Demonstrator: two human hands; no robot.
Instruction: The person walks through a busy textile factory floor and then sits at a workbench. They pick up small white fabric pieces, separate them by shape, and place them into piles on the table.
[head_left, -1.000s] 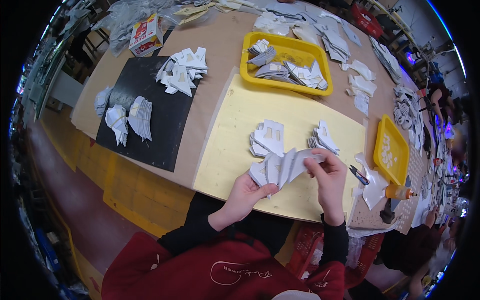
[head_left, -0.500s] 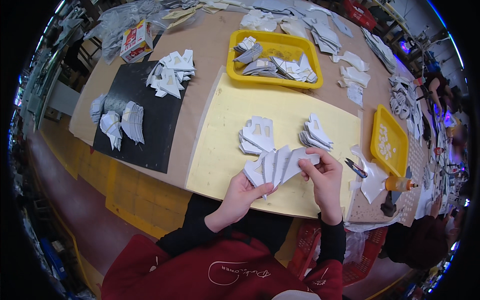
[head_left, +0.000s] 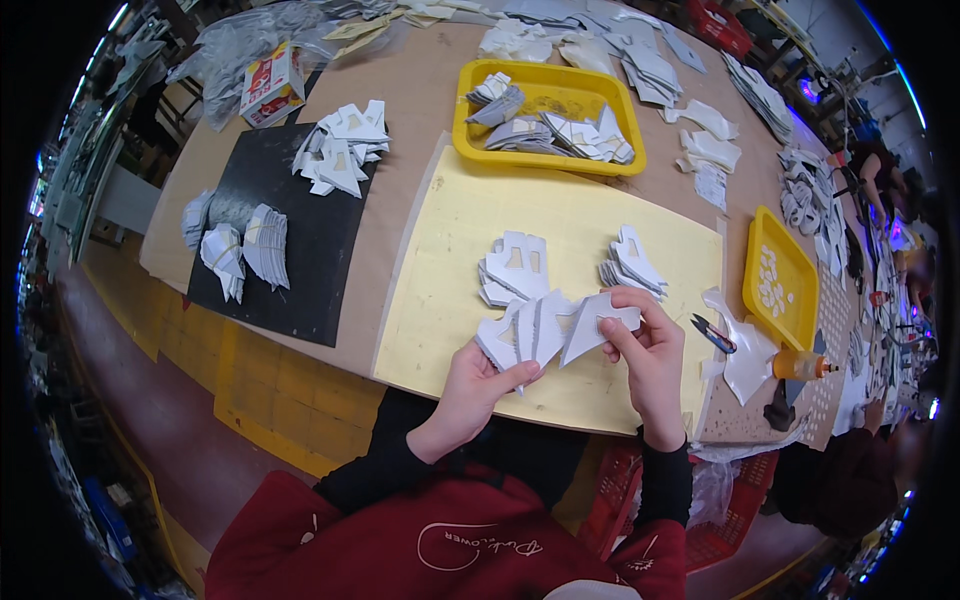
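Several flat white cut pieces (head_left: 545, 328) are fanned out between my hands above the near edge of a yellow mat (head_left: 470, 230). My left hand (head_left: 475, 390) grips the fan from below. At its right end my right hand (head_left: 650, 355) pinches the outermost piece. Two stacks of the same white pieces lie on the mat just beyond: one stack (head_left: 513, 268) to the left, another stack (head_left: 630, 262) to the right.
A yellow tray (head_left: 460, 125) of grey-white pieces stands at the back; a smaller yellow tray (head_left: 755, 285) is at the right. Small snips (head_left: 713, 333) and an orange glue bottle (head_left: 798, 365) lie right of my hands. A black mat (head_left: 300, 250) with white stacks lies left.
The fan of white pieces has spread a little wider between my hands. Both hands stay at the mat's near edge.
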